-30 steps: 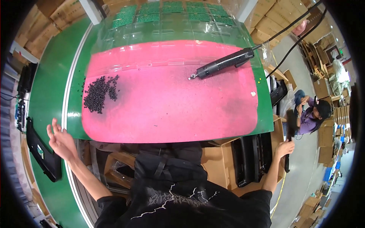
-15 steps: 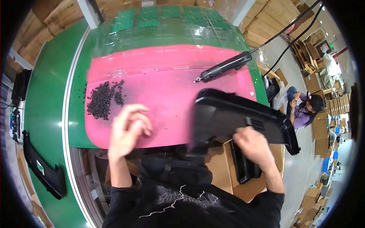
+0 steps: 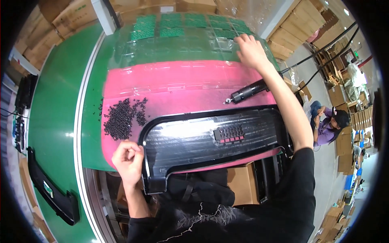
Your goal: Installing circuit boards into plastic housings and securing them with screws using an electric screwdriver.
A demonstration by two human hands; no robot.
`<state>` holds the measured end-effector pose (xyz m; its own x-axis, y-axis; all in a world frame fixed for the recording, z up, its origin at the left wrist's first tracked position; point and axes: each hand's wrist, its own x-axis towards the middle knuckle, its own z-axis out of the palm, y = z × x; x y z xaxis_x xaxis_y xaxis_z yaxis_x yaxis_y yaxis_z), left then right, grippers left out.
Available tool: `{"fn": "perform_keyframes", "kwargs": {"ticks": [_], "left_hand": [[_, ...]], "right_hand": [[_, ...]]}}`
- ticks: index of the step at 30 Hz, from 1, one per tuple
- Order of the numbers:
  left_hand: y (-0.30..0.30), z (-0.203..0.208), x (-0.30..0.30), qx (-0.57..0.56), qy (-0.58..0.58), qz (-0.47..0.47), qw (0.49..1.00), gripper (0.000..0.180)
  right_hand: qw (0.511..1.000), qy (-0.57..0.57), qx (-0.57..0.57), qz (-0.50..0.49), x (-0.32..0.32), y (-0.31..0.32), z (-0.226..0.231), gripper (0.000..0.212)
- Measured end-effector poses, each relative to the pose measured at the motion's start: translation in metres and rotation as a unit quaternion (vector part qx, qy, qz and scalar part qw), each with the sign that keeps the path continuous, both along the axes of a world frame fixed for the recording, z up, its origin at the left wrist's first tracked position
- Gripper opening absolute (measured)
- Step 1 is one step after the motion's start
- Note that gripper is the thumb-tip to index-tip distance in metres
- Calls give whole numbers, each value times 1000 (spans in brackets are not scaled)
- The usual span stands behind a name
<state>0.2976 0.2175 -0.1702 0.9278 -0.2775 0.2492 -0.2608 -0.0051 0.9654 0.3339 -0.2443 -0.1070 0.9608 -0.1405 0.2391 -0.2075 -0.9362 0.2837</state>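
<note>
A long black plastic panel (image 3: 190, 141) with a raised rim and a small slotted grille lies in front of me on the pink mat (image 3: 174, 96). My left hand (image 3: 129, 160) is closed beside the panel's left end, fingers curled; what they hold, if anything, is hidden. My right arm stretches over the panel's right end. At the far side my right hand (image 3: 252, 52) is open, its fingers reaching down at the clear plastic tray (image 3: 190, 50) near the green circuit boards (image 3: 221, 23). No board shows in its fingers.
A pile of small black screws (image 3: 119, 119) lies on the mat's left. Under my right forearm is a black electric screwdriver (image 3: 249, 92). Another black panel (image 3: 52, 188) rests far left. Below the table edge stands a cardboard box (image 3: 243, 184) with black parts. A person (image 3: 328, 125) sits at right.
The black panel has been laid flat on the mat and let go by my right hand. That hand has moved far forward to the tray. My left hand has come beside the panel's left end.
</note>
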Motion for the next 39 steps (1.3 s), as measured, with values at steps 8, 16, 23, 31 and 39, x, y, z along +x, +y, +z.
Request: {"fn": "perform_keyframes", "kwargs": {"ticks": [8, 16, 23, 31, 39], "left_hand": [[7, -6, 3, -35, 37, 4, 999, 19], [5, -5, 6, -56, 13, 17, 998, 21], [10, 0, 14, -74, 14, -45, 996, 12], [-53, 94, 31, 75, -44, -154, 984, 73], [-113, 95, 36, 33, -37, -296, 954, 52]], "right_hand": [[993, 63, -6, -96, 92, -39, -38, 69], [995, 60, -43, -65, 101, -42, -49, 74], [899, -211, 375, 77, 48, 47, 26, 72], [579, -76, 785, 206, -73, 180, 93, 74], [660, -158, 710, 188, -133, 171, 66, 53]]}}
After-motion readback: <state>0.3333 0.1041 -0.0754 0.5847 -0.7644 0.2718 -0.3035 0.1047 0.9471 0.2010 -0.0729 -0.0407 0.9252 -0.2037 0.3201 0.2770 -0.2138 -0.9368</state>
